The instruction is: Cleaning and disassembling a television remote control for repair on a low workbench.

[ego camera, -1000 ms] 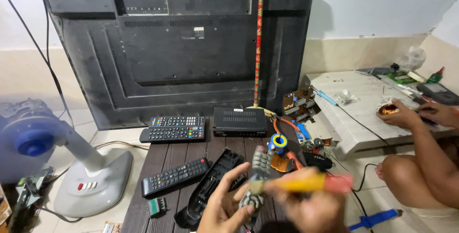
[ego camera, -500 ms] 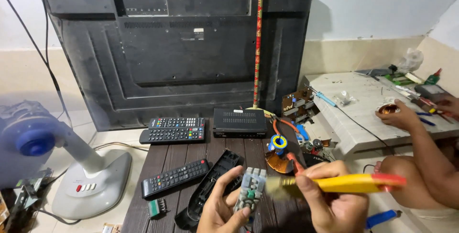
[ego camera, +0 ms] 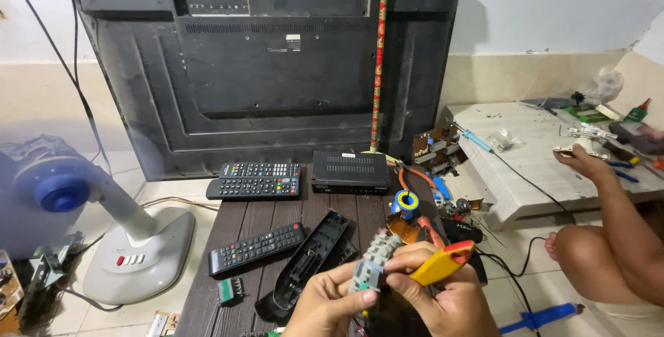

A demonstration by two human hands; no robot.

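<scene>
Keypad piece (ego camera: 372,268), grey, small and blocky with rubber buttons, sits at the near edge of frame, pinched in our left hand (ego camera: 325,306); the grip is narrow, thumb and fingertips closed on its lower end. Our right hand (ego camera: 446,299) is wrapped tight around a yellow-handled tool with a red end (ego camera: 443,264); its working tip is hidden behind the keypad piece, so we cannot tell where it bears.

Risks, as we judge them: the left pinch covers only one end, so a hard push from the tool could twist the piece out and drop it on the dark slatted tabletop (ego camera: 235,223). The tip lies close to the left fingertips; a slip could jab them.

Just beyond the hands lies an opened black remote shell (ego camera: 311,261), nearly touching the work zone, so a dropped part may land in it. Left of that are a black remote (ego camera: 256,247) and a small green component (ego camera: 228,290) close to the tabletop's near-left edge, easy to knock off. To the right, wires, a solder spool (ego camera: 407,202) and loose parts crowd the tabletop; little room there.

Farther back sit two more remotes (ego camera: 254,179) and a black set-top box (ego camera: 349,171), then a television back panel (ego camera: 270,74) leaning on the wall. A fan (ego camera: 104,233) stands on the floor to the left. Far right, another person's arm (ego camera: 609,192) reaches to a white board (ego camera: 526,157); keep clear of that side. Open room is mostly straight up and toward us.
</scene>
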